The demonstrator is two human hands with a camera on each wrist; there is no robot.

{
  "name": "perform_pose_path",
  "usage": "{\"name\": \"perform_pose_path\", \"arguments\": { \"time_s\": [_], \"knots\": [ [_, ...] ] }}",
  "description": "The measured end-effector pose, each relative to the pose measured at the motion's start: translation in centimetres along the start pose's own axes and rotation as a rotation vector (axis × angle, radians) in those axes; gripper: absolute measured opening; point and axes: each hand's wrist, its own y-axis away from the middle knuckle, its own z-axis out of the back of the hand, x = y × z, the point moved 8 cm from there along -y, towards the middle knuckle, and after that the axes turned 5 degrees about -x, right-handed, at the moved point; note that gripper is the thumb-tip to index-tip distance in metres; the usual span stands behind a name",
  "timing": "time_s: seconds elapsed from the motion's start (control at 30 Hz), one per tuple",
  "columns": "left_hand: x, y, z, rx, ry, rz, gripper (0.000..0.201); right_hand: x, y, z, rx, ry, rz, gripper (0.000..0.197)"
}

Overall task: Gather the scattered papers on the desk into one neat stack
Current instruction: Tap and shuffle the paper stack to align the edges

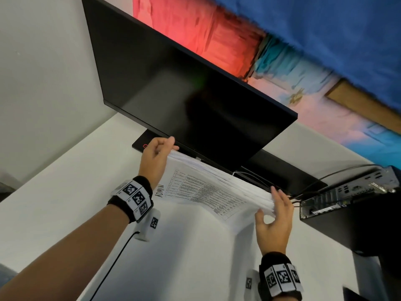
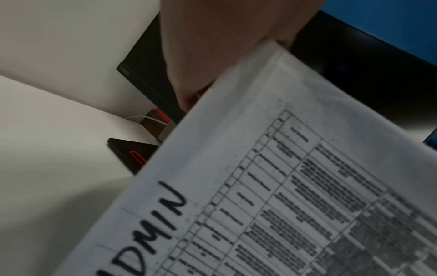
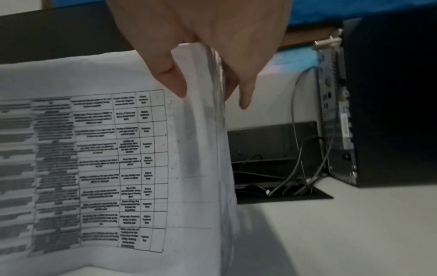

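A stack of white papers [image 1: 208,187] stands on edge on the white desk [image 1: 54,209], held upright between both hands in front of the monitor. The front sheet carries a printed table and the handwritten word ADMIN [image 2: 163,220]. My left hand [image 1: 157,154] grips the stack's left end, fingers curled over its top corner. My right hand [image 1: 274,210] pinches the right end, thumb on the front sheet [image 3: 123,168] and fingers behind the pile. The sheets bow and sag in the middle. The right wrist view shows several page edges [image 3: 212,93] bunched between thumb and fingers.
A dark monitor [image 1: 184,88] stands close behind the papers on a black base [image 1: 141,144]. A black computer case [image 1: 347,203] with cables [image 3: 298,168] running into a desk cable opening sits at the right. A black wire [image 1: 112,263] trails from my left wrist.
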Motion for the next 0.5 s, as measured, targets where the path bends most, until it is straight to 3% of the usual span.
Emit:
{"name": "perform_pose_path", "arguments": {
  "time_s": [0.1, 0.23, 0.4, 0.5],
  "knots": [
    [0.8, 0.4, 0.0, 0.114, -0.091, 0.037, 0.035, -2.9, -0.3, -0.8, 0.040, -0.271, -0.344, 0.087],
    [3.2, 1.1, -0.2, 0.158, -0.090, 0.123, 0.049, -5.2, 0.7, -3.2, 0.081, -0.432, -0.691, 0.053],
    [2.8, 1.5, -0.6, 0.060, -0.045, 0.066, 0.039, -3.7, -0.1, -3.2, 0.012, -0.447, -0.700, 0.042],
    [1.0, 1.2, -0.2, 0.020, -0.008, -0.018, 0.029, -4.3, -0.1, -2.4, -0.030, -0.474, -0.653, 0.049]
  ]
}}
